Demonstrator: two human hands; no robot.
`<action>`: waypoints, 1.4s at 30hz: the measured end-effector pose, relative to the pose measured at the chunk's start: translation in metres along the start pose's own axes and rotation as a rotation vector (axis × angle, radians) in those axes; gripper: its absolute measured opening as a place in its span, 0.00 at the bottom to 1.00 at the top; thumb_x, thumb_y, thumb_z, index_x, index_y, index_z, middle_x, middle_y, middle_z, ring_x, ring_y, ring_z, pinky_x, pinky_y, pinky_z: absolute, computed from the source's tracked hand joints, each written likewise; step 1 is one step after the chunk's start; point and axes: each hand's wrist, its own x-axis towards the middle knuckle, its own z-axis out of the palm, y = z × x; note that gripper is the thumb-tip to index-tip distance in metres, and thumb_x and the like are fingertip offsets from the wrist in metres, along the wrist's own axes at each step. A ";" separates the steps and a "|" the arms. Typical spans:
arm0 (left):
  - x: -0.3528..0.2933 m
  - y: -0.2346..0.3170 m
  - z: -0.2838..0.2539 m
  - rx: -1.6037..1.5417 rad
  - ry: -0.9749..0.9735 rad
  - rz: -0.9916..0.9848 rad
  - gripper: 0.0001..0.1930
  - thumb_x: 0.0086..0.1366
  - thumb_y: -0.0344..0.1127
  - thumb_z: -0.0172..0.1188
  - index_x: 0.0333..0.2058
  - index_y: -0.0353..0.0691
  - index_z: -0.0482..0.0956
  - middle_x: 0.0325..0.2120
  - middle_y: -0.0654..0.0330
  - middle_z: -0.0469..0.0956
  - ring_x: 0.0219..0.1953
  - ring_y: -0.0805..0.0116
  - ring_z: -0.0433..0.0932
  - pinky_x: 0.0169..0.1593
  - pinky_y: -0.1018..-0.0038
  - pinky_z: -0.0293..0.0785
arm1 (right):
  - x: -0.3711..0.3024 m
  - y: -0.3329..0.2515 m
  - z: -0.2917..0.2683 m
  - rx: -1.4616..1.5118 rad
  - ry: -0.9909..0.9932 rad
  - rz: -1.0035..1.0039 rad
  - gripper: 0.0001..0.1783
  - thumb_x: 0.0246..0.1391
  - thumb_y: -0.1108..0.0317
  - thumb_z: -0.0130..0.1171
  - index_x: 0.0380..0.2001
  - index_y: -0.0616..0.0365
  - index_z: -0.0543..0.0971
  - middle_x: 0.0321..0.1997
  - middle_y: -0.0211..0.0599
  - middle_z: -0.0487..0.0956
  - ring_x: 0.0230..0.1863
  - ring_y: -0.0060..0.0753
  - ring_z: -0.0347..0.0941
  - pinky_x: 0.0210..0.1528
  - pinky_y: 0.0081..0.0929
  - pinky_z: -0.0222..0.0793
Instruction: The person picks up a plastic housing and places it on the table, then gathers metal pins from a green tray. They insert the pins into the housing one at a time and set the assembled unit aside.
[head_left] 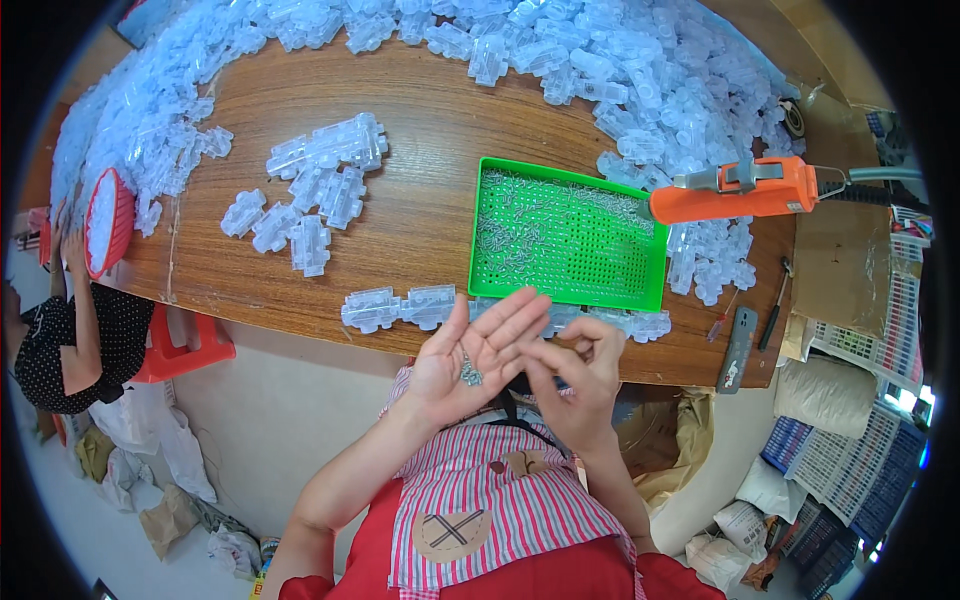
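At the counter's near edge, left hand spread flat, cupping small screws; right hand just beside, fingertips pinched together. Beyond, green tray, orange screwdriver.

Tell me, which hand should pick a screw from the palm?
Probably the right hand: its fingertips sit beside the little screws lying in the open left hand, which is palm up, cradling them.

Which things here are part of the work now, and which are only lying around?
In use: left hand open, small screws on its palm; right hand picking at them; green tray; clear plastic parts nearest.
Lying about: orange power screwdriver, red basket, screwdriver.
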 end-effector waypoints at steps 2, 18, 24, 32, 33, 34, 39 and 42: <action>0.003 -0.004 -0.002 0.053 -0.017 -0.047 0.39 0.72 0.62 0.30 0.68 0.35 0.48 0.70 0.50 0.50 0.71 0.56 0.51 0.72 0.61 0.47 | 0.003 -0.003 0.003 0.012 -0.029 -0.043 0.13 0.45 0.69 0.68 0.38 0.47 0.84 0.42 0.34 0.71 0.40 0.35 0.64 0.42 0.34 0.58; 0.009 -0.020 0.012 0.253 0.054 -0.183 0.41 0.71 0.65 0.30 0.68 0.34 0.50 0.68 0.52 0.54 0.69 0.60 0.55 0.70 0.62 0.52 | 0.001 -0.002 0.012 -0.242 -0.089 -0.232 0.16 0.40 0.67 0.69 0.37 0.48 0.82 0.44 0.29 0.72 0.43 0.36 0.65 0.43 0.36 0.57; 0.008 -0.019 0.008 0.255 0.092 -0.228 0.40 0.71 0.64 0.32 0.67 0.34 0.52 0.67 0.53 0.56 0.69 0.61 0.56 0.69 0.64 0.55 | 0.003 -0.002 0.008 -0.264 -0.128 -0.317 0.12 0.44 0.68 0.67 0.35 0.51 0.80 0.44 0.31 0.71 0.43 0.38 0.65 0.44 0.37 0.57; 0.003 -0.007 0.002 0.187 0.083 -0.076 0.37 0.73 0.60 0.31 0.67 0.34 0.53 0.66 0.50 0.58 0.70 0.59 0.55 0.71 0.63 0.51 | -0.007 0.025 0.015 0.041 0.128 0.147 0.07 0.48 0.73 0.62 0.33 0.56 0.78 0.41 0.42 0.71 0.45 0.42 0.66 0.49 0.39 0.59; -0.003 -0.001 0.002 0.155 0.058 -0.010 0.37 0.73 0.60 0.31 0.67 0.35 0.53 0.68 0.50 0.56 0.70 0.59 0.53 0.72 0.62 0.48 | -0.005 0.032 0.016 0.074 0.162 0.204 0.06 0.48 0.74 0.63 0.32 0.58 0.78 0.41 0.43 0.68 0.46 0.42 0.64 0.48 0.37 0.59; -0.009 0.006 0.004 0.139 0.054 0.031 0.36 0.73 0.59 0.30 0.68 0.36 0.52 0.68 0.50 0.54 0.71 0.58 0.50 0.73 0.62 0.45 | -0.005 0.039 0.017 0.063 0.160 0.232 0.06 0.48 0.74 0.64 0.32 0.57 0.78 0.42 0.42 0.67 0.46 0.41 0.63 0.48 0.36 0.59; -0.029 0.022 -0.010 0.095 0.036 0.108 0.36 0.73 0.59 0.31 0.68 0.36 0.49 0.69 0.50 0.51 0.72 0.60 0.48 0.73 0.64 0.43 | -0.006 0.047 0.025 -0.029 0.083 0.247 0.07 0.47 0.71 0.66 0.31 0.52 0.81 0.45 0.39 0.65 0.44 0.39 0.59 0.50 0.36 0.55; -0.035 0.022 -0.018 0.064 0.057 0.109 0.36 0.74 0.58 0.30 0.68 0.35 0.49 0.69 0.50 0.50 0.72 0.59 0.47 0.73 0.63 0.43 | -0.006 0.046 0.031 -0.068 0.095 0.225 0.06 0.46 0.72 0.67 0.29 0.52 0.81 0.45 0.37 0.64 0.44 0.36 0.58 0.49 0.31 0.55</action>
